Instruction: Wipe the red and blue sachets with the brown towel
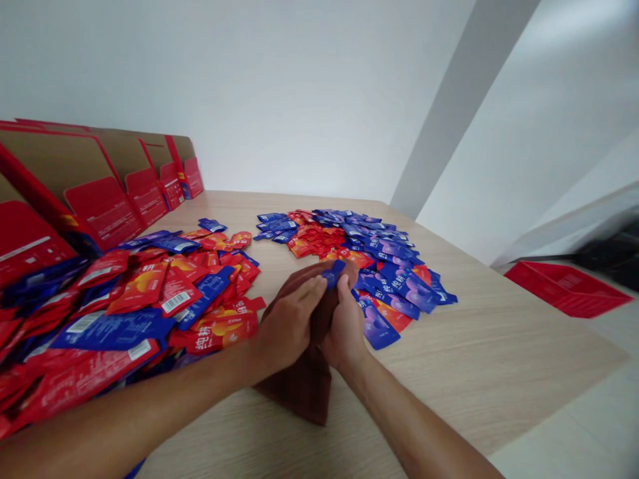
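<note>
We look across a pale wooden table that carries nearly everything here. Along its left side we see a row of red boxes, open toward us with their printed flaps hanging down; we take it they stand so that their insides are within reach. Just before them lies a mixed heap of red and blue packets, jumbled, as if tipped out in bulk. Beyond the hands, well apart from that heap, we find a looser pile, mostly blue around a red middle, perhaps kept separate so the two lots do not mingle. Near the far right edge there is a red tray-like box, too blurred for us to read its contents.

Nearest us, between the two piles, is the brown cloth; we cannot tell whether it is a folded piece or a bag. The left hand presses it from one side and the right hand from the other, both closed in on it, probably to keep the soft material together. Smallest of all, a blue packet shows at its top, pinched between the fingertips of both hands.
</note>
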A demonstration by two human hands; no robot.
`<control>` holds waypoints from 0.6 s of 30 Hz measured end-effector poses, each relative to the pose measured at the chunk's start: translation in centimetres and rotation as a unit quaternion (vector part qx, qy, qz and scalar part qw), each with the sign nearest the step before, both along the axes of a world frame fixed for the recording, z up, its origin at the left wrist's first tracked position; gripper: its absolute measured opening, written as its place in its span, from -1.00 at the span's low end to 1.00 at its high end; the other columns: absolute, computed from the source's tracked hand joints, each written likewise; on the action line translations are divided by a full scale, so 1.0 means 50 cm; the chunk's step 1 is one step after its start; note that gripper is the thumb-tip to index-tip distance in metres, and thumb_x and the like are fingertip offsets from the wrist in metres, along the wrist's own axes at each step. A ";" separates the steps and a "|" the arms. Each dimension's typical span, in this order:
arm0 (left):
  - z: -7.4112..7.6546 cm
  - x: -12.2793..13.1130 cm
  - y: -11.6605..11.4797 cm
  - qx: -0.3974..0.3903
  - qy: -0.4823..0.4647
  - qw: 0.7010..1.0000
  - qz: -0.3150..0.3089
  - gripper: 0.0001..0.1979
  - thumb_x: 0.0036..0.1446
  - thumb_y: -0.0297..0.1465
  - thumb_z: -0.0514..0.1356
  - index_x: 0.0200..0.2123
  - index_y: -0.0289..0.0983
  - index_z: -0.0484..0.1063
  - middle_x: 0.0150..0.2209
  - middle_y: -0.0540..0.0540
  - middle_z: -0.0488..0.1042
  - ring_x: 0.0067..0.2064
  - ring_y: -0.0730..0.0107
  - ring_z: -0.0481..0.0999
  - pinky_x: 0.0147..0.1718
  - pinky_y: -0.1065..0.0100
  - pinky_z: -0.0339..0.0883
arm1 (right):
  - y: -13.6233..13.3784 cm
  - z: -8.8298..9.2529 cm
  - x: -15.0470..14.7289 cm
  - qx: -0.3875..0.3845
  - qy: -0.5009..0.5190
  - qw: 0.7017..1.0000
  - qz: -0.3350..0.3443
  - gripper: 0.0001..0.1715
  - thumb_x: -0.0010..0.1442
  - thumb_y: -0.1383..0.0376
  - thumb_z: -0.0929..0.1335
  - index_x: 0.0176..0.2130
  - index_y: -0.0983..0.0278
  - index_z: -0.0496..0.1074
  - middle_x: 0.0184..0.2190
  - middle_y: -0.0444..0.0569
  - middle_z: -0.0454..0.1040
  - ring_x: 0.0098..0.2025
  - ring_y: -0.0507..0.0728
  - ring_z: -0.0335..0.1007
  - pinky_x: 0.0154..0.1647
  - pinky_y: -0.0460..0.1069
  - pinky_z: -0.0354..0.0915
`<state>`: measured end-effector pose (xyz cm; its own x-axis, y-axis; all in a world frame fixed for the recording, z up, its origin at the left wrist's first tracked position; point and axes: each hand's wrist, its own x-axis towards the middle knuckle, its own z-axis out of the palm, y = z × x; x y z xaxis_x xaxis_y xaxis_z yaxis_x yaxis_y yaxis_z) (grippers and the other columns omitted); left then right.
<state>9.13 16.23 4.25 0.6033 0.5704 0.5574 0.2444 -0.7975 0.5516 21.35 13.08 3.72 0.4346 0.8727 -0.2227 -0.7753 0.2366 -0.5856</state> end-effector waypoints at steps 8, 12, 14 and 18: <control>0.013 -0.003 0.026 0.086 0.051 0.995 0.014 -0.29 0.33 -0.54 -0.01 0.53 -0.35 0.27 0.54 -0.24 0.27 0.58 0.08 0.21 0.56 -0.06 0.13 | -0.034 0.045 -0.018 0.005 0.040 0.990 0.135 -0.54 0.46 -0.03 0.38 0.08 0.19 0.68 0.00 0.02 0.77 0.26 0.24 0.63 0.36 0.22 0.48; 0.064 -0.024 0.083 0.052 0.061 0.991 0.104 -0.39 0.36 -0.53 0.01 0.41 -0.28 0.48 0.30 -0.21 0.60 0.30 0.08 0.63 0.34 0.06 0.48 | -0.053 0.028 -0.036 -0.022 -0.006 0.985 0.174 -0.48 0.37 -0.04 0.47 0.14 0.21 0.65 -0.02 0.03 0.78 0.30 0.30 0.61 0.32 0.28 0.50; 0.089 -0.045 0.117 0.040 0.080 0.986 0.142 -0.42 0.33 -0.56 0.05 0.30 -0.23 0.59 0.18 -0.18 0.69 0.18 0.06 0.71 0.23 0.10 0.56 | -0.061 0.026 -0.046 -0.028 -0.027 0.985 0.168 -0.46 0.29 -0.06 0.54 0.10 0.20 0.66 -0.02 0.02 0.78 0.29 0.32 0.62 0.32 0.28 0.50; 0.155 -0.129 0.191 0.039 0.142 0.965 0.216 -0.44 0.31 -0.60 0.09 0.25 -0.21 0.64 0.14 -0.17 0.71 0.12 0.00 0.73 0.21 0.13 0.53 | -0.066 0.030 -0.051 -0.009 -0.061 0.985 0.161 -0.39 0.17 -0.09 0.62 0.06 0.22 0.68 0.04 0.06 0.76 0.28 0.37 0.62 0.33 0.26 0.51</control>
<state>2.69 25.78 11.99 0.4538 0.7663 0.4549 0.6961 -0.6235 0.3559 18.77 9.76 5.22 0.1602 0.9659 -0.2033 -0.7322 -0.0219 -0.6807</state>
